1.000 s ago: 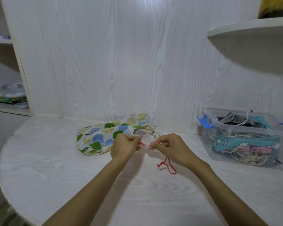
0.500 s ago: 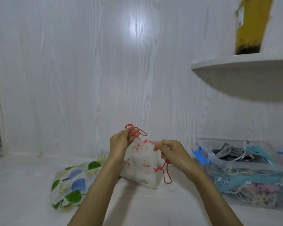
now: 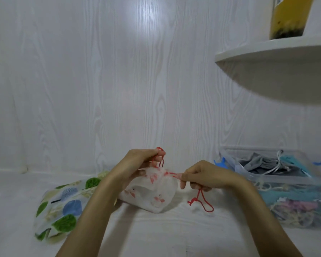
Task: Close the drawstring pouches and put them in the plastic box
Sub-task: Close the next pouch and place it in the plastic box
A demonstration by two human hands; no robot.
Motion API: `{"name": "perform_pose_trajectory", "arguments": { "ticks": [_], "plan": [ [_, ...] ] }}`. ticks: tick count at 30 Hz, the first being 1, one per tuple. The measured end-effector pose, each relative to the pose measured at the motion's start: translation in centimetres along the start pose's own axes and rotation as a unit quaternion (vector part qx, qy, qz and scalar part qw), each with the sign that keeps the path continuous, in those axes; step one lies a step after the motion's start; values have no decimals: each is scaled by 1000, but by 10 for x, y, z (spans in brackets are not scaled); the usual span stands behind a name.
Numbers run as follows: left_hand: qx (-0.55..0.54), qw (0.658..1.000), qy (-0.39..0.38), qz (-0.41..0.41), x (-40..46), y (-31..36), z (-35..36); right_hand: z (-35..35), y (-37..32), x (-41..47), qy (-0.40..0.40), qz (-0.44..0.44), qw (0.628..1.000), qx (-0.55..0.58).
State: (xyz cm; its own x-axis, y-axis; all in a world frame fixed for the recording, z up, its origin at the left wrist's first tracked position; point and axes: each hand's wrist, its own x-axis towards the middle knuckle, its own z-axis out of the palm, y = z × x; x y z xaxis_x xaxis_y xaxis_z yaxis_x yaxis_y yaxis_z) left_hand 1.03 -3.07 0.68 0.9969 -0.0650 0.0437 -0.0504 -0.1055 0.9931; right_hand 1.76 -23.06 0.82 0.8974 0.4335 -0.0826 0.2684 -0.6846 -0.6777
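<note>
Head view: left hand (image 3: 137,164) and right hand (image 3: 202,175) each pinch white pouch's (image 3: 152,193) red drawstring (image 3: 200,201)

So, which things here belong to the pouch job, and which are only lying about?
For the job:
- white pouch with red cord, held by left hand and right hand
- leaf-print pouch
- plastic box

Lying about:
- yellow container on the shelf
</note>
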Motion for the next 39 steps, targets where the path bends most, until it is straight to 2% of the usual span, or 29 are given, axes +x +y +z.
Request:
{"name": "perform_pose_trajectory", "arguments": {
  "ticks": [2, 6, 10, 14, 16, 19, 22, 23, 27, 28, 30, 33, 37, 39],
  "plan": [
    [101, 994, -25, 20, -3, -1, 2, -6, -5, -9, -2, -4, 1000, 27],
    [222, 965, -123, 72, -10, 2, 12, -17, -15, -25, 52, -37, 994, 93],
    [261, 934, -234, 73, -18, 6, 24, -16, -22, -26, 122, -38, 985, 120],
    [293, 914, -263, 98, -22, 3, 33, -4, -28, -17, 163, -40, 977, 128],
    [286, 917, -252, 115, -20, 1, 36, 0, -33, -15, 156, -75, 975, 139],
    [214, 955, -192, 73, -15, 0, 37, 1, -36, -12, 171, -115, 969, 133],
    [97, 983, -155, 4, -13, 4, 33, -6, -27, -7, 238, -94, 954, 156],
    [70, 986, -149, -4, -13, 6, 31, -9, -22, -9, 229, -84, 957, 156],
    [33, 990, -141, -4, -15, 10, 24, -17, -10, -25, 32, -71, 994, 72],
    [33, 990, -138, -7, -15, 11, 23, -17, -9, -26, 11, -67, 996, 52],
    [39, 990, -135, -12, -15, 11, 20, -15, -8, -25, 34, -64, 997, 30],
    [35, 991, -127, -19, -13, 10, 16, -14, -6, -20, 116, -57, 990, 47],
    [29, 991, -127, -12, -10, 8, 9, -18, -6, -19, 155, -88, 971, 157],
    [25, 992, -127, -8, -11, 8, 8, -19, -11, -21, 165, -113, 950, 239]
  ]
}}
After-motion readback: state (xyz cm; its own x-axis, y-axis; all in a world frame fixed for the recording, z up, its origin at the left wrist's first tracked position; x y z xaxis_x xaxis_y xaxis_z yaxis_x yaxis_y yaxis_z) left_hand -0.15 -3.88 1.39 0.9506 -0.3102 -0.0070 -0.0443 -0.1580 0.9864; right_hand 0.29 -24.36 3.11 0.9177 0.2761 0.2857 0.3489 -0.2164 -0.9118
